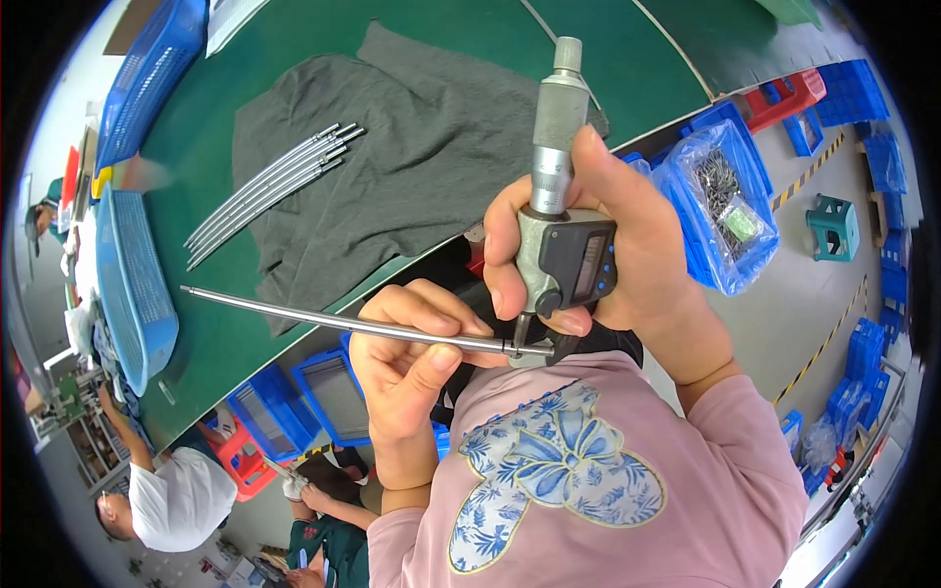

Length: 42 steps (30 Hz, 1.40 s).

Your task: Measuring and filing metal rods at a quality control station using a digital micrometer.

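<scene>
The left hand (407, 358) pinches 1 long, thin grey steel rod (343, 321), its tip set in the digital micrometer with grey metal barrel (559, 206) clamped in the right hand (618, 245). Measuring looks underway; beyond the micrometer, about 6 like rods (270, 186) lie on a dark grey cloth (431, 147), probably still to check.

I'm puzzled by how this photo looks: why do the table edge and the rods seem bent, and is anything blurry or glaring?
Head view: the fisheye lens bows the green table edge and leaves black corners. The measuring gauge in the right hand and the metal rod in the left hand are sharp. The rods on the grey cloth show mild shine; lighting is even, with soft shadows.
</scene>
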{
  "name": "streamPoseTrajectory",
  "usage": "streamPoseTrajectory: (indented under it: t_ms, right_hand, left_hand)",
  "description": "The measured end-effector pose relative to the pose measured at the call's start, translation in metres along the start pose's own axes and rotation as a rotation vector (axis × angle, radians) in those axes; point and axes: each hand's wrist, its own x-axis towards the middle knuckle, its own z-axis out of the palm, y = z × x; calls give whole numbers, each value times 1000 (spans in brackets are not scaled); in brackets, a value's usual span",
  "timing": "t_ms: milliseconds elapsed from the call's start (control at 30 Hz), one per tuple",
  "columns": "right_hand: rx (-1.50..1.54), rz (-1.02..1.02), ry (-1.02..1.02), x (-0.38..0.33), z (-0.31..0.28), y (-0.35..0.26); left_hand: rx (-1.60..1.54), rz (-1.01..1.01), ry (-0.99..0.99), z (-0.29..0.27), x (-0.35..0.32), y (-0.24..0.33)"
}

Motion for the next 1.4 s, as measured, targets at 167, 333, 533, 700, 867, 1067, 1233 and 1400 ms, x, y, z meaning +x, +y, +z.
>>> streamPoseTrajectory:
  t_ms: [167,333,533,700,867,1067,1233,1400]
  right_hand:
    - [16,18,-15,1,-1,2]
    - [-23,33,-28,1,-2,2]
    - [94,50,-5,-2,-3,2]
    - [115,54,-9,-2,-4,3]
    - [137,50,-33,-1,-4,4]
    - [53,45,-42,0,-4,4]
    - [54,36,-37,-1,-5,5]
    - [59,55,-31,0,-4,6]
  left_hand:
    - [59,9,20,0,-1,1]
    - [94,19,10,-3,-1,1]
    - [96,20,55,4,-2,2]
    - [71,18,26,3,-2,2]
    - [70,9,31,3,-2,2]
    - [88,23,30,4,-1,1]
    - [100,30,24,2,-1,0]
    - [85,11,66,4,-3,1]
